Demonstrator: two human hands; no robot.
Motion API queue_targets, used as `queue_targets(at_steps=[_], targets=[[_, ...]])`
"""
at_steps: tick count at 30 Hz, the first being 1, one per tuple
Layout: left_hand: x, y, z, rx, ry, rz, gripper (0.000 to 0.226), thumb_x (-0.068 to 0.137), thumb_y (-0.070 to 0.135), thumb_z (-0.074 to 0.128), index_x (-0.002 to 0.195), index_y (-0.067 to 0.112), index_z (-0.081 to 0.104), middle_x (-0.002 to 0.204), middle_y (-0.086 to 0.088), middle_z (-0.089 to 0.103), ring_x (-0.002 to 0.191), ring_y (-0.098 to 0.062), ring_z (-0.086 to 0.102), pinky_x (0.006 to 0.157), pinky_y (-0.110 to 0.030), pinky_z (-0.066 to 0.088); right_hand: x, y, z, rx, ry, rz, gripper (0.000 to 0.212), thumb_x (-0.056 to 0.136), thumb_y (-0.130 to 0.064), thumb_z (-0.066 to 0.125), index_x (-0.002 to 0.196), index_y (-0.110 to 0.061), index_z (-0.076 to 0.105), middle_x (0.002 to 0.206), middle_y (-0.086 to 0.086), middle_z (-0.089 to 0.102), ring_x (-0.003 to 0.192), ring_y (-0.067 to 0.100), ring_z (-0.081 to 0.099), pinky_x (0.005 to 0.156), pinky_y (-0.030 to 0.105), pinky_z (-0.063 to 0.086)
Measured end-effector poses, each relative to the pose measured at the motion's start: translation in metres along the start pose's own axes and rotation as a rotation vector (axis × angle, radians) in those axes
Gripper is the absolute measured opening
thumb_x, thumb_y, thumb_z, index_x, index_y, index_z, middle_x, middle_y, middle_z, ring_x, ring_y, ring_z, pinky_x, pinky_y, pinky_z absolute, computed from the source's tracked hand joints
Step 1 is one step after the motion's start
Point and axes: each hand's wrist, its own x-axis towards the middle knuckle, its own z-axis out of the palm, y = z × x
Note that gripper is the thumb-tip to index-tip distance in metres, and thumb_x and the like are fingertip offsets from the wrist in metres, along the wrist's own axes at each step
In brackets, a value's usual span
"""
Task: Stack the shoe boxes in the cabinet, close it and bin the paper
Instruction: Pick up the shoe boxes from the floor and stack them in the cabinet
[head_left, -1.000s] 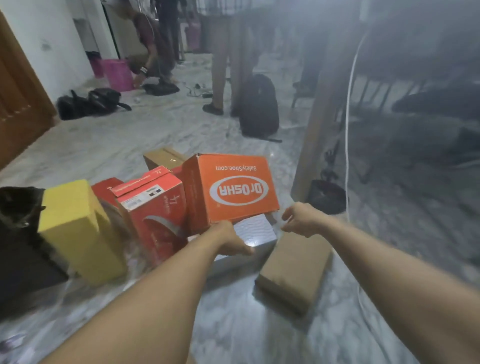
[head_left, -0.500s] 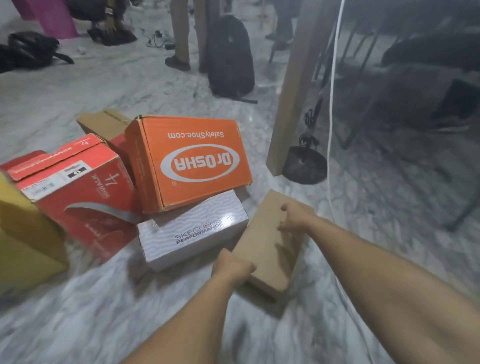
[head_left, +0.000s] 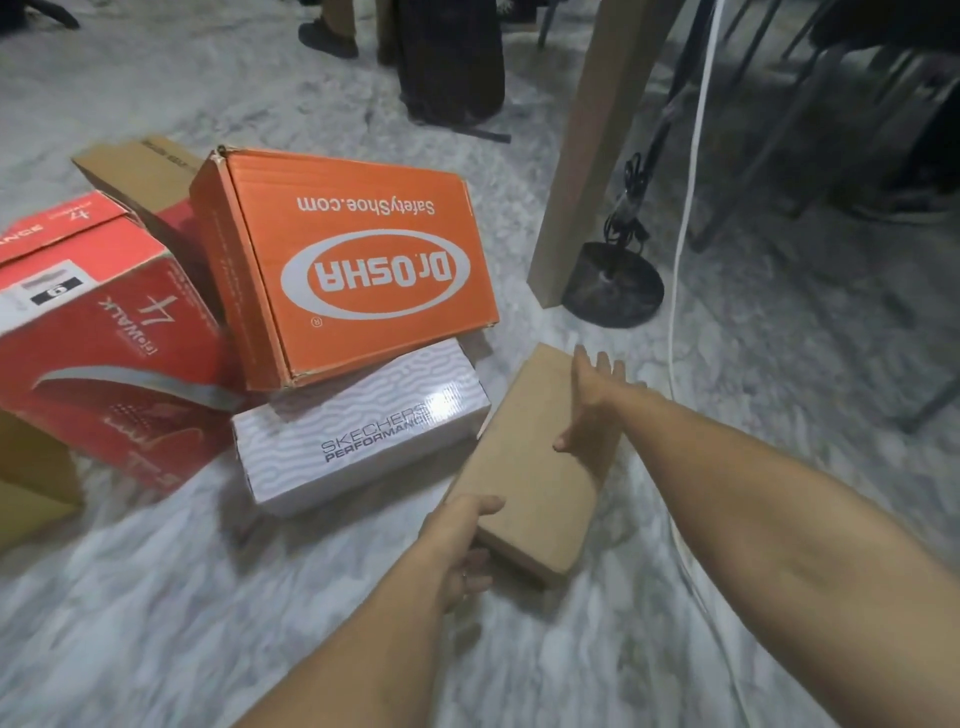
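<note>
A plain brown shoe box (head_left: 524, 467) lies on the marble floor at centre right. My left hand (head_left: 460, 545) grips its near left corner, thumb on top. My right hand (head_left: 592, 400) lies along its far right edge, fingers spread over the side. To the left lies a white Skechers box (head_left: 358, 431), with an orange Dr.Osha box (head_left: 343, 260) tilted on top of it. A red box (head_left: 104, 353) stands further left, with a brown box (head_left: 140, 171) behind it. No cabinet or paper is in view.
A wooden post (head_left: 592, 156) stands right of the boxes, with a black round base and coiled cable (head_left: 613, 286) beside it. A white cable (head_left: 680, 270) runs along the floor. A black backpack (head_left: 452, 57) and a person's shoe (head_left: 327, 39) are behind. Chair legs at right.
The camera has moved closer and tilted down. Both hands have settled further onto the brown box: the left closed on its near corner, the right spread along its far edge.
</note>
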Motion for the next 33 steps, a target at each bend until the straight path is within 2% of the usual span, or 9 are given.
queue_targets(at_steps=[2,6,12,14,18,21,23,26,33], targets=[[-0.001,-0.001,0.001,-0.016,-0.012,-0.013,0.046,0.082,0.033,0.066,0.123,0.018,0.051,0.103,-0.007,0.054,0.105,-0.028,0.055,0.089,-0.045,0.048,-0.005,0.006,0.003,0.008,-0.027,0.016,0.155,0.043,-0.062,0.088,0.15,-0.027,-0.02,0.16,0.01,0.009,0.146,0.036,0.015,0.113,0.056,0.027],[-0.006,-0.006,-0.01,-0.063,0.061,-0.021,0.049,0.079,0.033,0.065,0.121,0.014,0.051,0.094,-0.008,0.056,0.079,-0.022,0.053,0.074,-0.036,0.042,-0.027,0.01,0.014,-0.052,-0.086,0.056,0.154,0.043,-0.066,0.085,0.15,-0.028,-0.019,0.153,0.015,0.015,0.14,0.037,0.02,0.106,0.052,0.032],[-0.014,-0.015,-0.03,-0.176,0.205,-0.006,0.066,0.065,0.046,0.064,0.122,0.016,0.049,0.115,-0.012,0.062,0.093,-0.033,0.063,0.059,-0.033,0.044,-0.054,0.012,0.028,0.116,-0.158,0.045,0.124,0.046,-0.052,0.091,0.142,-0.035,0.015,0.133,0.011,0.034,0.12,0.034,0.045,0.096,0.047,0.046],[-0.017,-0.019,-0.036,-0.204,0.259,0.008,0.075,0.056,0.05,0.062,0.121,0.016,0.049,0.115,-0.013,0.062,0.094,-0.036,0.064,0.062,-0.035,0.046,-0.059,0.013,0.027,0.287,-0.178,0.056,0.114,0.053,-0.048,0.089,0.142,-0.03,0.021,0.134,0.011,0.038,0.114,0.033,0.05,0.095,0.045,0.048],[-0.029,-0.023,-0.048,-0.219,0.366,0.076,0.074,0.044,0.044,0.064,0.11,0.013,0.054,0.1,-0.016,0.067,0.085,-0.036,0.067,0.072,-0.041,0.053,-0.074,0.008,0.017,0.674,-0.199,0.173,0.105,0.064,-0.078,0.062,0.144,-0.021,0.026,0.138,0.013,0.045,0.118,0.039,0.049,0.085,0.052,0.044],[-0.039,-0.02,-0.057,-0.203,0.453,0.169,0.043,0.057,0.039,0.068,0.088,0.01,0.06,0.09,-0.014,0.068,0.085,-0.035,0.068,0.083,-0.054,0.055,-0.083,0.003,0.013,0.828,-0.129,0.249,0.114,0.066,-0.089,0.046,0.153,-0.02,0.018,0.154,0.017,0.03,0.133,0.047,0.037,0.096,0.064,0.036],[-0.038,-0.019,-0.067,-0.136,0.519,0.202,0.041,0.067,0.04,0.062,0.093,0.01,0.061,0.098,-0.014,0.068,0.089,-0.036,0.067,0.084,-0.052,0.055,-0.086,0.001,0.014,0.882,-0.035,0.287,0.104,0.073,-0.084,0.044,0.15,-0.015,0.026,0.15,0.017,0.034,0.127,0.046,0.041,0.096,0.062,0.038],[-0.026,-0.021,-0.081,-0.109,0.585,0.239,0.056,0.059,0.038,0.059,0.107,0.01,0.059,0.105,-0.012,0.067,0.093,-0.036,0.066,0.082,-0.051,0.056,-0.092,0.0,0.013,0.959,0.001,0.294,0.072,0.077,-0.063,0.046,0.129,-0.015,0.044,0.126,0.013,0.048,0.099,0.039,0.047,0.08,0.056,0.042],[-0.041,-0.013,-0.091,-0.127,0.501,0.32,0.073,0.054,0.004,0.049,0.126,0.014,0.053,0.124,-0.008,0.061,0.108,-0.032,0.061,0.09,-0.045,0.054,-0.109,-0.002,0.017,1.11,-0.003,0.176,0.05,0.072,-0.019,0.037,0.118,-0.018,0.056,0.115,0.009,0.054,0.101,0.038,0.055,0.062,0.056,0.059]])
